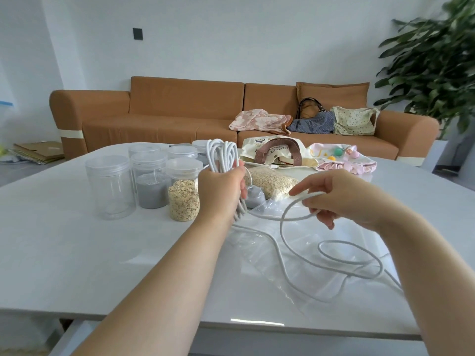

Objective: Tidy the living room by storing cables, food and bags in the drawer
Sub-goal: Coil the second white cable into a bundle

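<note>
My left hand grips a bundle of white cable loops that stands up above the fist and hangs below it. My right hand pinches the loose run of the same white cable, which curves down from my fingers and trails in loops over the white table. A clear bag of oats and a grey pouch lie just behind my hands. Two cloth bags lie at the far table edge: a cream tote with brown handles and a pink patterned bag.
Several clear lidded jars, some with oats or grey powder, stand at the left of the table. Empty clear plastic bags lie under the cable. A brown sofa behind holds several more bags. A plant stands at right.
</note>
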Demonstrator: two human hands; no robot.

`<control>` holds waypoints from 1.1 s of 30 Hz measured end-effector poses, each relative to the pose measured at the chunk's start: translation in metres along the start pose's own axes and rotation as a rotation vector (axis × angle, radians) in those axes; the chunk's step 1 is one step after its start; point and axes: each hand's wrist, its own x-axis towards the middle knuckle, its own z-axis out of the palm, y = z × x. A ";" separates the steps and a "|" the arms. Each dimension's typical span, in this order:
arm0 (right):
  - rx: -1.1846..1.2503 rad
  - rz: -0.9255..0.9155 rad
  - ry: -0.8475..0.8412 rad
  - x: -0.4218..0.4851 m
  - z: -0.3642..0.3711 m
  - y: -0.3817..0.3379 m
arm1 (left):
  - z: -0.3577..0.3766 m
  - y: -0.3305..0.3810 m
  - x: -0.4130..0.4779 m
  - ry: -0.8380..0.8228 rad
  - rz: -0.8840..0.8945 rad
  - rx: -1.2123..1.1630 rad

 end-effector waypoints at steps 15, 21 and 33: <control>1.263 -0.054 -0.761 0.014 -0.001 0.029 | 0.000 0.004 -0.001 -0.179 -0.274 -0.417; 1.148 -0.072 -0.272 0.012 -0.002 0.029 | -0.006 0.008 0.000 -0.267 -0.388 -0.608; 0.544 -0.180 0.198 0.012 0.006 0.022 | -0.006 0.008 -0.003 -0.492 -0.511 -0.560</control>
